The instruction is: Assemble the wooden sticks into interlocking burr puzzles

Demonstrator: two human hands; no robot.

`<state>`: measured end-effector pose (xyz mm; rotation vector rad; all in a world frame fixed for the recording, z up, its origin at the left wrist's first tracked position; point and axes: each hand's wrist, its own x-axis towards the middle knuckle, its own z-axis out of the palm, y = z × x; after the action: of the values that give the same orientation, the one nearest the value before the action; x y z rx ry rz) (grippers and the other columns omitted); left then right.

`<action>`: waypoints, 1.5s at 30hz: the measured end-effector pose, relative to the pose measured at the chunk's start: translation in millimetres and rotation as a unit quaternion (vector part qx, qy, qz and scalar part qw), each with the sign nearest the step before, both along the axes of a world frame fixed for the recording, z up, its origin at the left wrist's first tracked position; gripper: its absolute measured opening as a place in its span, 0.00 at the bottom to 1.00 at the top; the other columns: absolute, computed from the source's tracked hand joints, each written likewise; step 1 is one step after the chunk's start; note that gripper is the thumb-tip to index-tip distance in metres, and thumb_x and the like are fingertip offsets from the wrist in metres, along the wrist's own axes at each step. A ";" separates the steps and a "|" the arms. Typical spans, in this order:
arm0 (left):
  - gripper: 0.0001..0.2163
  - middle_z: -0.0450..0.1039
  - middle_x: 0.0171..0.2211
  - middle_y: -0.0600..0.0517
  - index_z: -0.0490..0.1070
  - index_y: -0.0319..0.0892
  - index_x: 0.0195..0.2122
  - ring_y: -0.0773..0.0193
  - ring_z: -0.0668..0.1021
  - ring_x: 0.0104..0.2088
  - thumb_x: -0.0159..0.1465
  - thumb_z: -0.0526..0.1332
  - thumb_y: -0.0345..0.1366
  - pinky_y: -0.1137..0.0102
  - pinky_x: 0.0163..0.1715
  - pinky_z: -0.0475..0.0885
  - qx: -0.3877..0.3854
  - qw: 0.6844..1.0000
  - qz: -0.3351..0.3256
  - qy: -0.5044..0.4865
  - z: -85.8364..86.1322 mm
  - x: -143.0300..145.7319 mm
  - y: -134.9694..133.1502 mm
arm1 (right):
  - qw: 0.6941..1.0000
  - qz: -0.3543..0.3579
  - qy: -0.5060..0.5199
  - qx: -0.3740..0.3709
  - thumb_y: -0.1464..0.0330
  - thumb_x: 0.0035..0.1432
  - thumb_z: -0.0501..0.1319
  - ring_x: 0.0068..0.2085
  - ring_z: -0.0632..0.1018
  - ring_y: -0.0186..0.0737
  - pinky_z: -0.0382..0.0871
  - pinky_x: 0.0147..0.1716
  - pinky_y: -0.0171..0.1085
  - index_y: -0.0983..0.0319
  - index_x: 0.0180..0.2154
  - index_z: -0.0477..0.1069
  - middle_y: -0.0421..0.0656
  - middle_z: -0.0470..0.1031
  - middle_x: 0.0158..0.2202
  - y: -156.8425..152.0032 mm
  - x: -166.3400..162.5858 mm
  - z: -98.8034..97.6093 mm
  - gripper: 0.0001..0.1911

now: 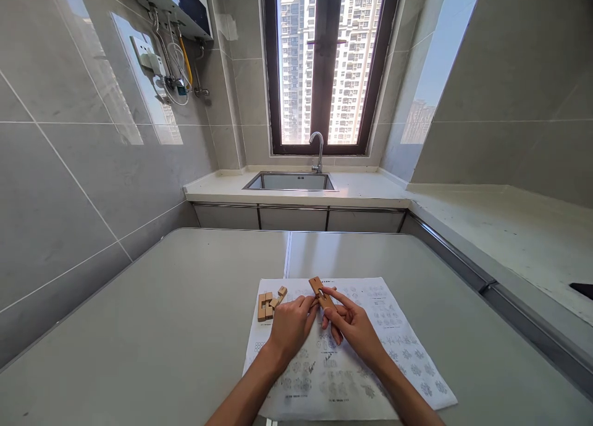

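Note:
Both my hands meet over a printed paper sheet point(398, 346) on a grey table point(162, 327). My left hand point(291, 323) and my right hand point(351, 323) pinch a small notched wooden puzzle piece point(320, 291) between their fingertips, and the piece tilts up and away from me. To the left of my left hand, several loose wooden puzzle blocks point(269, 302) lie on the sheet's far left corner. The sheet shows rows of small printed diagrams.
A white counter point(370, 191) with a steel sink point(291, 181) and faucet point(319, 151) runs under the window ahead and continues along the right wall. A dark object point(582, 289) lies on the right counter. Tiled walls stand left and right.

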<state>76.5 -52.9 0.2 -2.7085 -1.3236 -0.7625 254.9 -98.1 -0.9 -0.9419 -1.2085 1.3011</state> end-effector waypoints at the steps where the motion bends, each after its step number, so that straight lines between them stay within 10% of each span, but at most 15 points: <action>1: 0.11 0.80 0.32 0.51 0.73 0.44 0.42 0.60 0.81 0.30 0.75 0.51 0.38 0.69 0.28 0.64 0.001 1.000 0.002 0.002 -0.2 0.1 0.0 | 1.000 0.000 0.000 0.000 0.52 0.64 0.65 0.18 0.67 0.30 0.63 0.22 0.35 0.60 0.66 0.63 0.39 0.78 0.28 0.0 0.1 0.0 0.35; 45: 0.12 0.81 0.32 0.49 0.75 0.44 0.42 0.58 0.83 0.30 0.74 0.52 0.38 0.69 0.28 0.68 -0.001 1.000 -0.002 0.000 -4.6 1.4 1.2 | 1.000 0.012 0.012 -0.019 0.48 0.62 0.64 0.13 0.69 0.32 0.52 0.15 0.29 0.56 0.43 0.57 0.33 0.76 0.22 2.6 -3.2 -4.3 0.24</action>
<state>77.9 -51.7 -4.4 -2.7135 -1.3210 -0.7625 251.8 -95.5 -5.2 -0.9385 -1.1828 1.3565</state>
